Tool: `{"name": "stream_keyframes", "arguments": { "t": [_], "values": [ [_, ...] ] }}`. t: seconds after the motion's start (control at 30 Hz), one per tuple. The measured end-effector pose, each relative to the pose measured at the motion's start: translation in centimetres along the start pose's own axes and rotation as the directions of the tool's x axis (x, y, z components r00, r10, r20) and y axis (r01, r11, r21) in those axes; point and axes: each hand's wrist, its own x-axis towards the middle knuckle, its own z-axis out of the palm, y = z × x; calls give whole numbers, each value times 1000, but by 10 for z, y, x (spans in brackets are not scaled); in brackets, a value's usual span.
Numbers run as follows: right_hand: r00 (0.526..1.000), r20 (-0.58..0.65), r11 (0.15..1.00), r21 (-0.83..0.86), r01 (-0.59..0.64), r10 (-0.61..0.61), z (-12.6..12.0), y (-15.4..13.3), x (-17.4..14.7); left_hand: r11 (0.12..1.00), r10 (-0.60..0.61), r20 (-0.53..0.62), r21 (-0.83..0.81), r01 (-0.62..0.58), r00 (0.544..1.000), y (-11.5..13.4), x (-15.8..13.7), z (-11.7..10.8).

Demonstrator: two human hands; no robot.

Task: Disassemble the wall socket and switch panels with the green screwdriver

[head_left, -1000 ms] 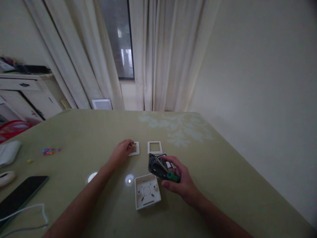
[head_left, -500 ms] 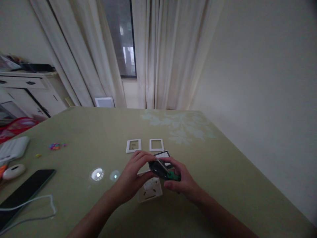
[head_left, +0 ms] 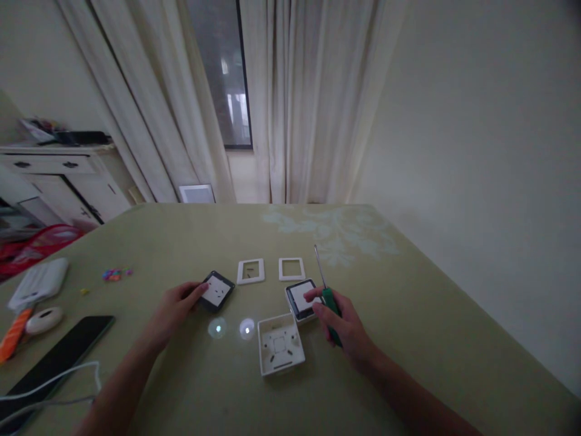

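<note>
Left hand pinches a wall socket by its edge between thumb and fingers, white face up, at 10 o'clock from the open white box; whether the socket touches the table I cannot tell. At 2 o'clock the right hand is closed around the green handle of a screwdriver, its shaft pointing between 11 and 12. Its fingers reach over a white panel, at 1 o'clock from the box; contact is unclear. One white frame lies at 11 o'clock, small dark pieces inside it, another frame at 12.
</note>
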Motion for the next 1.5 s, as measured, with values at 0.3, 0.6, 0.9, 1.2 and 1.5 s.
{"name": "stream_keyframes", "arguments": {
  "t": [0.3, 0.6, 0.9, 1.2, 1.5],
  "values": [
    [999, -50, 1000, -12, -7, 7, 0, 4, 6, 999, 13, -1, -41, -13, 1000, -28, 16, 8],
    [998, -60, 1000, 18, 7, -6, -1, 2, 6, 994, 42, -41, -95, -46, 998, -31, 32, 18],
    [998, -58, 1000, 9, 10, -9, 0, 0, 3, 997, 45, -144, -53, -53, 989, -18, 67, 17],
    [999, -33, 999, -11, 36, -36, -3, 3, 0, 991, 132, -171, 46, -126, 976, -13, 65, 34],
    [995, -87, 999, -19, 40, -41, -1, -1, 0, 864, 476, 1, 186, -468, 879, 27, -22, 59]
  ]
}}
